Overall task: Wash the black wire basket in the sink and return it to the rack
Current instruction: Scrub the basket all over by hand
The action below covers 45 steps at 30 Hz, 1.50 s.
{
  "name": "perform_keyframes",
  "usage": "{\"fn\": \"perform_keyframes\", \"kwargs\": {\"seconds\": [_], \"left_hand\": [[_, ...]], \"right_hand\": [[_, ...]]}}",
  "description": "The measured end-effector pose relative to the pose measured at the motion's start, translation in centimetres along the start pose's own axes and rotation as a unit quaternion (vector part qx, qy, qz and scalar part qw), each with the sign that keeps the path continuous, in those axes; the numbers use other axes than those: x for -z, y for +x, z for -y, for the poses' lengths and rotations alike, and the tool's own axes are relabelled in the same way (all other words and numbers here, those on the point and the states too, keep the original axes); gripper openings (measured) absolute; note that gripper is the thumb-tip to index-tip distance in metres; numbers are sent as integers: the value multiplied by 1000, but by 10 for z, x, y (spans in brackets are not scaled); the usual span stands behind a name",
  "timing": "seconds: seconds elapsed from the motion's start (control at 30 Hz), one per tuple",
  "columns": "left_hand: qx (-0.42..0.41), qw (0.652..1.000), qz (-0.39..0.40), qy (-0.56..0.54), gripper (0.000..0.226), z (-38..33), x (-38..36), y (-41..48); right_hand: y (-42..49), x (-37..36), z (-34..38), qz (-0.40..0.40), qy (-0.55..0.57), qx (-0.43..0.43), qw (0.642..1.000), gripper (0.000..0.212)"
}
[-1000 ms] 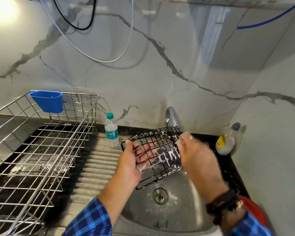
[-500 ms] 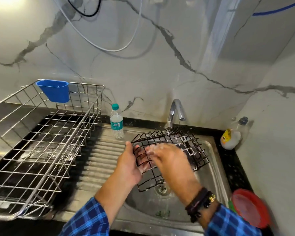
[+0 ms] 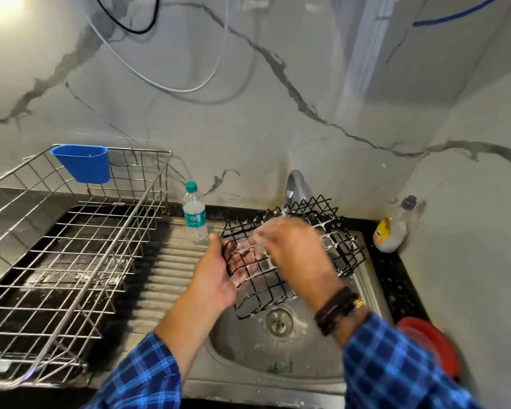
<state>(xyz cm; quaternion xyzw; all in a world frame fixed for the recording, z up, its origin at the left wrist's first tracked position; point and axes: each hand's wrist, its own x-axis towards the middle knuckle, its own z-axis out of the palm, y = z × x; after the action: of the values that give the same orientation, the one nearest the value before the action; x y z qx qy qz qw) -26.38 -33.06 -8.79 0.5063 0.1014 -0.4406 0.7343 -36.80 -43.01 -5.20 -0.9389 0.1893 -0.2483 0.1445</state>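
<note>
The black wire basket is held tilted over the steel sink, under the tap. White soap foam clings to its wires. My left hand grips the basket's left edge, thumb on top and fingers underneath. My right hand lies on top of the basket's mesh and is blurred by motion; what its fingers do there I cannot make out. The steel dish rack stands on the left of the counter.
A blue plastic cup hangs on the rack's back rim. A water bottle stands by the ribbed drainboard. A soap bottle sits in the right corner, a red lid at the counter's right edge.
The basket has been turned from nearly upright to a flatter tilt beneath the tap. My right hand moved from the basket's right end across to its top.
</note>
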Motion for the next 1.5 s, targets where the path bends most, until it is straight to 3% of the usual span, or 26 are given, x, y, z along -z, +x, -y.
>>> {"fn": "perform_keyframes", "kwargs": {"seconds": [0.1,0.17,0.3,0.37,0.4,0.5,0.57,0.8,0.9,1.0,1.17,1.33,1.5], "left_hand": [[-10,1000,12,-1,64,-7,12,2],[-12,999,32,15,66,-8,12,-3],[-26,998,33,48,55,0,2,-2],[-32,998,29,55,55,1,4,0],[-36,997,27,60,57,-1,7,2],[-47,994,46,87,66,-6,19,7],[-51,992,66,99,69,-2,20,5],[-89,979,81,163,59,11,5,-7],[-127,972,90,176,58,5,16,-6],[-171,961,101,191,56,-1,23,-5],[-221,931,144,253,58,5,17,-8],[-193,942,169,217,57,10,22,-2],[-187,952,168,176,55,11,41,2]], "right_hand": [[10,33,-57,-30,-52,-187,981,20],[13,39,-60,-40,-37,-238,970,17],[18,9,25,49,9,-78,996,19],[21,-3,36,50,-18,8,999,20],[25,0,24,56,-29,-14,998,21],[32,28,-30,42,-16,-188,981,21],[34,35,-43,18,-20,-234,972,21],[41,17,34,116,34,-43,992,19],[33,40,-4,160,27,-87,983,13],[20,59,-44,141,67,-172,973,5],[34,36,-3,150,96,-121,977,13],[35,41,-11,151,119,-115,975,12],[4,64,-93,48,76,-197,976,11]]}}
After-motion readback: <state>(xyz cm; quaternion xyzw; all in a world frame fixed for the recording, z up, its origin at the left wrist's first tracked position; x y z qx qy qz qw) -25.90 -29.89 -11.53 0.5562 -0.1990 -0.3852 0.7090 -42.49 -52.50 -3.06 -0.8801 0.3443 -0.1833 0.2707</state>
